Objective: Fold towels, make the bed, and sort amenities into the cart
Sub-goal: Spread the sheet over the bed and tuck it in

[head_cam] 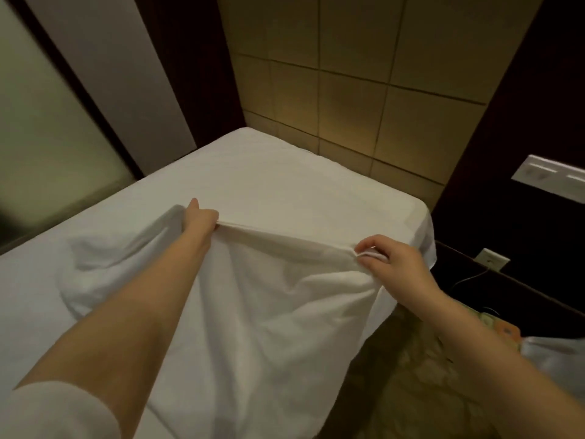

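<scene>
Evidently, a white sheet (269, 296) is being pinched taut by the left hand (199, 217) and the right hand (392, 259) over the bed (269, 172), beside a panelled wall (348, 90).

I see the white-sheeted bed (285, 172) running from the lower left up to the frame's centre. Directly on it, at centre and lower middle, lies a rumpled loose white cloth (253, 312), reaching the bed's right edge.

White sheet (253, 312): matt cloth, creased; bed (285, 172) cloth smooth; wall panels (348, 99) matt, seamed.
</scene>
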Available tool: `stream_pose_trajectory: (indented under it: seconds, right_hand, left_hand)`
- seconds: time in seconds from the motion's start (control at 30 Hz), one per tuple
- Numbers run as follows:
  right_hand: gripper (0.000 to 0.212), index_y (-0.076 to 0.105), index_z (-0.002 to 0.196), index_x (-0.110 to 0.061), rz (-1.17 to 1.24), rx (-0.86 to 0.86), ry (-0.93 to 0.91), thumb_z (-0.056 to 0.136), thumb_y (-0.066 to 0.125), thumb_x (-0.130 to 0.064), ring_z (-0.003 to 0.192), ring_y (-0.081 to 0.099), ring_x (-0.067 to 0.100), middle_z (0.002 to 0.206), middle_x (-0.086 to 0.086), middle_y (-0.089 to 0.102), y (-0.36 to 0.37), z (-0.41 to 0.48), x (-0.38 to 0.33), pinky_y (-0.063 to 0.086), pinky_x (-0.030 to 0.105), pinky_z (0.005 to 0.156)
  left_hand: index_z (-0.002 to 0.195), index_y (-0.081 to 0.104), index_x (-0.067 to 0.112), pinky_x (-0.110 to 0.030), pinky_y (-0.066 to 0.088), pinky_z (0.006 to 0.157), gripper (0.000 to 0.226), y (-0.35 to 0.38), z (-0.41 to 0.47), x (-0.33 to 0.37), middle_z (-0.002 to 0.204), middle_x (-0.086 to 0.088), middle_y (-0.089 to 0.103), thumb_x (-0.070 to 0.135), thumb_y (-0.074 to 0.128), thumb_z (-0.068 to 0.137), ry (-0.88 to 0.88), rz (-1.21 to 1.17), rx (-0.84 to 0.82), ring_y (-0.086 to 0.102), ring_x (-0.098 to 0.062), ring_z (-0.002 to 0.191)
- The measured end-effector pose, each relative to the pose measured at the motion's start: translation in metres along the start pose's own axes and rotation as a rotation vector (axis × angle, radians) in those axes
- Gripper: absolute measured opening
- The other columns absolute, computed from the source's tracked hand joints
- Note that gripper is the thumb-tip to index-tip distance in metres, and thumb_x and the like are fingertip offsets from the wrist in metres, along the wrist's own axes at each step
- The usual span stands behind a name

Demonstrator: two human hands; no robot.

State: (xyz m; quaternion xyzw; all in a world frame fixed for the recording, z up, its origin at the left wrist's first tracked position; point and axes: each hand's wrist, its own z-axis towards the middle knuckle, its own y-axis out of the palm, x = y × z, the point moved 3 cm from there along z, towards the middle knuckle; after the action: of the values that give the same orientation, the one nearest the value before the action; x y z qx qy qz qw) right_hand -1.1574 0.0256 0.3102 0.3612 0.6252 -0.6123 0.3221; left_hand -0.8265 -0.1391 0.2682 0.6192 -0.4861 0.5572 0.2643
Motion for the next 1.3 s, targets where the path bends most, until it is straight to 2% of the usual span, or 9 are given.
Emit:
stream_pose_trajectory:
  seconds: [0.2,0.33,0.43,0.57,0.77,0.93,1.07,1.2,1.3]
  right_hand:
    - [0.011,0.064,0.102,-0.024,-0.010,0.084,0.078,0.093,0.059,-0.020,0.094,0.050,0.003,0.099,-0.017,0.056,-0.071,0.061,0.062,0.038,0.009,0.069]
    - [0.014,0.064,0.105,-0.026,-0.046,0.155,0.135,0.093,0.059,-0.022,0.098,0.049,0.008,0.099,-0.016,0.053,-0.108,0.117,0.113,0.039,0.023,0.077]
    - [0.024,0.057,0.118,-0.033,-0.096,0.173,0.216,0.094,0.056,-0.027,0.094,0.053,0.016,0.105,-0.005,0.053,-0.132,0.164,0.154,0.045,0.025,0.062]
    - [0.030,0.054,0.125,-0.027,-0.261,-0.002,0.347,0.095,0.053,-0.029,0.086,0.057,0.018,0.107,0.001,0.060,-0.154,0.230,0.210,0.044,0.022,0.053]
    - [0.020,0.066,0.100,-0.010,-0.288,-0.164,0.448,0.094,0.054,-0.025,0.091,0.059,0.022,0.100,0.007,0.065,-0.143,0.277,0.262,0.048,0.030,0.073]
    - [0.010,0.063,0.088,-0.018,-0.152,-0.248,0.400,0.093,0.056,-0.023,0.087,0.058,0.018,0.089,0.000,0.063,-0.126,0.283,0.282,0.038,0.024,0.063]
    - [0.015,0.066,0.079,-0.026,-0.019,-0.389,0.340,0.091,0.057,-0.020,0.082,0.062,0.016,0.081,-0.004,0.066,-0.114,0.283,0.291,0.048,0.025,0.071]
    - [0.017,0.070,0.079,-0.033,0.237,-0.555,0.372,0.089,0.064,-0.020,0.091,0.065,0.012,0.087,-0.008,0.070,-0.111,0.283,0.314,0.050,0.023,0.084]
    - [0.009,0.068,0.098,-0.026,0.389,-0.467,0.479,0.091,0.062,-0.025,0.104,0.060,0.017,0.103,-0.005,0.067,-0.109,0.294,0.362,0.047,0.031,0.093]
  left_hand:
    - [0.147,0.027,0.006,-0.027,0.042,0.064,0.064,0.135,0.030,0.038,0.142,-0.008,0.039,-0.005,0.050,0.088,0.035,0.097,-0.106,0.048,-0.022,0.092]
    - [0.101,0.048,0.009,-0.027,0.036,0.057,0.023,0.226,0.057,0.044,0.098,-0.005,0.044,-0.007,0.050,0.084,0.083,0.125,-0.140,0.045,-0.022,0.080]
    - [0.142,0.032,0.014,-0.030,0.043,0.076,0.064,0.294,0.081,0.044,0.127,-0.004,0.040,-0.004,0.053,0.085,0.069,0.122,-0.221,0.049,-0.026,0.108]
    - [0.152,0.015,0.012,-0.045,0.043,0.103,0.078,0.376,0.092,0.037,0.150,-0.005,0.029,0.001,0.059,0.087,0.054,0.246,-0.307,0.045,-0.031,0.125]
    - [0.141,0.042,0.017,-0.031,0.049,0.078,0.050,0.454,0.035,-0.025,0.114,-0.002,0.055,0.009,0.054,0.093,-0.197,0.293,-0.579,0.058,-0.020,0.093]
    - [0.126,0.055,0.023,-0.027,0.051,0.065,0.031,0.491,-0.050,-0.065,0.080,-0.005,0.061,0.034,0.048,0.098,-0.433,0.313,-0.721,0.059,-0.015,0.071]
    - [0.127,0.046,0.025,-0.036,0.059,0.069,0.043,0.507,-0.073,-0.087,0.115,-0.008,0.060,0.051,0.049,0.093,-0.590,0.169,-0.647,0.063,-0.024,0.096]
    - [0.139,0.040,0.003,-0.028,0.054,0.052,0.047,0.519,-0.068,-0.106,0.113,-0.021,0.062,0.002,0.047,0.093,-0.675,0.107,-0.392,0.064,-0.029,0.088]
    - [0.123,0.053,0.000,-0.029,0.055,0.055,0.036,0.522,-0.068,-0.127,0.114,-0.027,0.061,-0.006,0.042,0.089,-0.644,0.134,-0.276,0.063,-0.034,0.089]
